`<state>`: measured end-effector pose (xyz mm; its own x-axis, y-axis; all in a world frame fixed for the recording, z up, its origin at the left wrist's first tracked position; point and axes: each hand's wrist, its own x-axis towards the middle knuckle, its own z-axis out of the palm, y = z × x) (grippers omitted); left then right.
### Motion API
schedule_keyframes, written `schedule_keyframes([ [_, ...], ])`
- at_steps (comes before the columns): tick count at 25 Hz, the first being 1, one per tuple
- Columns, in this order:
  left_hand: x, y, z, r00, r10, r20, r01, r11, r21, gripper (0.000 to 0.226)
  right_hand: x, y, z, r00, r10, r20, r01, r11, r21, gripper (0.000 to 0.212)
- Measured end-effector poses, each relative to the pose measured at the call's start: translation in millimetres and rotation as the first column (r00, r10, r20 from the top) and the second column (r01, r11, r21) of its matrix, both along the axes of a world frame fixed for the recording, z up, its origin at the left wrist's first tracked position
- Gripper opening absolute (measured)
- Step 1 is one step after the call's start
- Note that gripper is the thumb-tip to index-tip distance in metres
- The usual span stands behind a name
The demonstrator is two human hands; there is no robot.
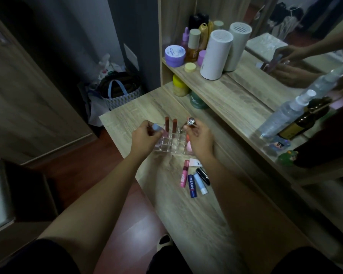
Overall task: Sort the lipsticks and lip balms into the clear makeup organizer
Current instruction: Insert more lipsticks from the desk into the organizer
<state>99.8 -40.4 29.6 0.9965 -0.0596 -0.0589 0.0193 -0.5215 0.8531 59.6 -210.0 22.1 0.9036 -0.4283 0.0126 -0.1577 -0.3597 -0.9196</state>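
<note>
The clear makeup organizer [171, 144] stands on the wooden table [196, 214], with two reddish-brown lipsticks [170, 123] upright in its back slots. My left hand [144, 138] pinches a pink tube with a light blue cap [156, 127] over the organizer's left side. Above its right side my right hand [199, 138] grips a silver-topped lipstick [191, 122]. Nearer to me lie a pink tube [183, 176], a dark blue Nivea stick [192, 185], a pale blue stick [200, 183], a black lipstick [203, 175] and a white tube [195, 162].
Pink rounded items [188, 144] sit right of the organizer. A shelf [236, 95] behind holds jars, bottles and two white cylinders [216, 54]. A spray bottle [283, 113] and dark bottle [303, 121] stand at right by a mirror. Bags [117, 91] lie on the floor at left.
</note>
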Motion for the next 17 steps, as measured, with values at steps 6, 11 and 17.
schedule_keyframes([
  [6, 8.7, -9.6, -5.6, 0.997, -0.057, 0.042, 0.054, 0.996, 0.074, 0.024, 7.2, 3.7, -11.4, 0.999, 0.028, -0.033, -0.032, 0.991, -0.127, 0.025],
  [11, 7.7, -20.7, -7.8, 0.98, -0.176, 0.094, 0.151, 0.961, 0.232, 0.025, 11.6, 5.2, -21.0, 0.991, 0.039, -0.128, -0.056, 0.989, -0.134, 0.024],
  [17, 10.7, -22.3, -12.0, 0.984, -0.131, 0.123, 0.091, 0.953, 0.289, 0.022, 19.6, 1.3, -23.5, 0.98, 0.063, -0.188, -0.102, 0.973, -0.205, 0.027],
])
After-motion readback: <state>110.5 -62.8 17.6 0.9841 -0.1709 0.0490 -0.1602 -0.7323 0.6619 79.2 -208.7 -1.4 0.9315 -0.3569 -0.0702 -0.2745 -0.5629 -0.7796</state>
